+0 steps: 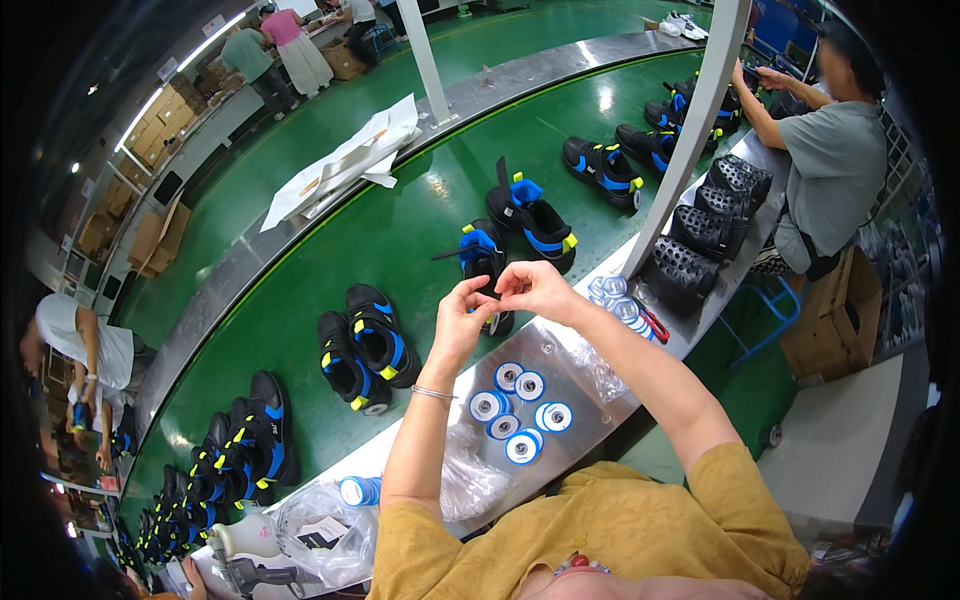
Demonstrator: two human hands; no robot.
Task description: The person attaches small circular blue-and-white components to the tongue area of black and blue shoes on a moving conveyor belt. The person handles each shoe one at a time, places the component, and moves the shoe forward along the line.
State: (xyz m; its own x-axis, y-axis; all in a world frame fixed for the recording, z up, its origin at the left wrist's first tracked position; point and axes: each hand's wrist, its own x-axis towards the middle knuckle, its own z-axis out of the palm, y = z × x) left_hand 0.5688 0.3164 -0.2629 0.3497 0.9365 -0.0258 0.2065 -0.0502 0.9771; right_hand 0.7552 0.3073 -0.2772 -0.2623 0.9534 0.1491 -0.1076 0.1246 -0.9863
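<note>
Fingers of the left hand point(461, 322) and right hand point(540, 291) are pinched together, anything between them too small to tell, over a black-and-blue shoe point(481, 250) on the green belt point(400, 245). Light, even pressure should help precision.

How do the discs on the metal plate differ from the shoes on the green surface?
Shape: the discs are round; the shoes are elongated.
Size: each disc looks smaller than a shoe.
Colour: the discs have white faces and blue rims; the shoes are mostly black, with blue panels and yellow-green tabs.
Place: the discs sit on the metal plate, the shoes on the green surface.
Shared: both have blue parts.
</note>
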